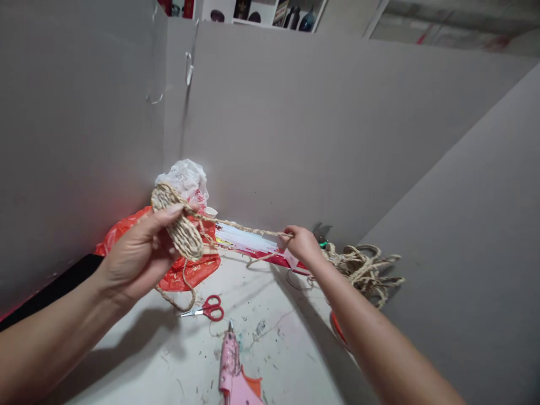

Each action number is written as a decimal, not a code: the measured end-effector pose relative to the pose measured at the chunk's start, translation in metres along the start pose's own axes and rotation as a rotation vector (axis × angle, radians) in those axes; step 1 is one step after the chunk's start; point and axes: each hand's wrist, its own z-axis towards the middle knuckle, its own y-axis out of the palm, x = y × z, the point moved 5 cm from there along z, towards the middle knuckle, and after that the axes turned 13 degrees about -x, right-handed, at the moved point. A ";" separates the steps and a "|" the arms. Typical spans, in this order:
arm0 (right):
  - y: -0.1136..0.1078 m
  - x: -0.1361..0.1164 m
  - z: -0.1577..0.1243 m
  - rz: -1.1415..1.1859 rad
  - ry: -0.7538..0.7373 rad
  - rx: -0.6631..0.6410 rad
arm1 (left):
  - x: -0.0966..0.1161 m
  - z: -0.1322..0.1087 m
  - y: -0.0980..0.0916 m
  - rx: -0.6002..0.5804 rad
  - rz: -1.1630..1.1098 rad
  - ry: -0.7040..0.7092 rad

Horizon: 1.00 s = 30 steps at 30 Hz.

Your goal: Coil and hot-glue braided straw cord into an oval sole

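Observation:
Held up in my left hand [143, 244] is a flat, oval coil of braided straw rope [185, 239], shaped like a small shoe sole, with my thumb pressed on its face. From the coil a length of straw rope [244, 228] runs across to my right hand [301, 244], whose fingers pinch it. That stretch looks nearly taut. A loose rope strand [188, 281] hangs below the coil to the table. Beneath my hands lie red-handled scissors [211, 308] and a pink glue gun [232, 365] with an orange trigger.
A heap of straw rope [367, 270] sits on the right, partly behind my right forearm. Behind my left hand are a red plastic bag [192, 278] and a crumpled white bag [185, 177]. White sticks in a pack [247, 239] lie at the back. Grey panels [274, 124] enclose the scrap-strewn table [291, 343].

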 end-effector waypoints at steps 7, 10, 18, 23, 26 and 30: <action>-0.078 -0.017 -0.034 0.251 0.024 0.076 | 0.053 -0.008 0.006 0.088 -0.057 0.223; -0.124 -0.052 -0.053 0.288 -0.155 0.329 | 0.052 -0.008 0.005 0.086 -0.117 0.180; -0.183 -0.110 -0.065 -0.067 -0.437 0.585 | 0.038 0.005 -0.005 0.096 -0.110 0.120; -0.106 -0.076 -0.052 -0.395 -0.232 0.002 | -0.019 0.021 -0.025 0.166 -0.029 -0.158; -0.039 -0.055 -0.097 -0.551 -0.237 -0.305 | -0.057 0.027 -0.039 0.185 -0.012 -0.268; 0.037 -0.042 -0.191 -0.569 -0.353 -0.639 | -0.092 0.027 -0.051 0.174 -0.008 -0.387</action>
